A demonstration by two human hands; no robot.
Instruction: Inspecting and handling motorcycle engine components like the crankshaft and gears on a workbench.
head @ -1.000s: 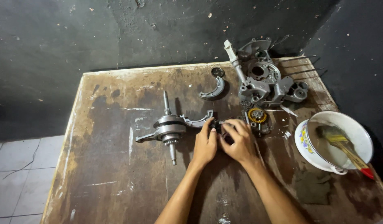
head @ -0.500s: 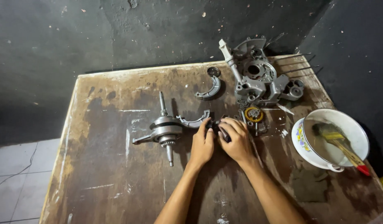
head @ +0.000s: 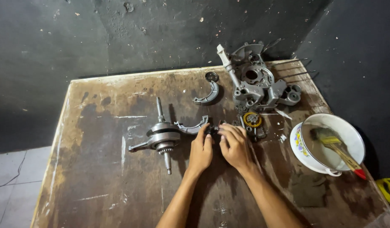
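stained wooden table point(head: 98, 169), small dark part point(head: 212, 130)

Brown, stained wooden table point(head: 98, 177) is showing pale scratches and dark blotches. Silver-grey crankshaft point(head: 161, 137) and grey engine casing point(head: 258, 84) are gleaming dully. A yellow-gold gear point(head: 251, 120) is standing out. The white bowl point(head: 302, 154) is wearing a floral rim pattern, holding a yellow-handled, red-tipped brush point(head: 336, 147).

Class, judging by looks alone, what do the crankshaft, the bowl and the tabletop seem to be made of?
Crankshaft: probably steel, bare grey with a dull machined sheen.
Bowl: likely enamelled metal, glossy white with a thin rim.
Tabletop: seemingly wood, brown, stained and worn pale in streaks.
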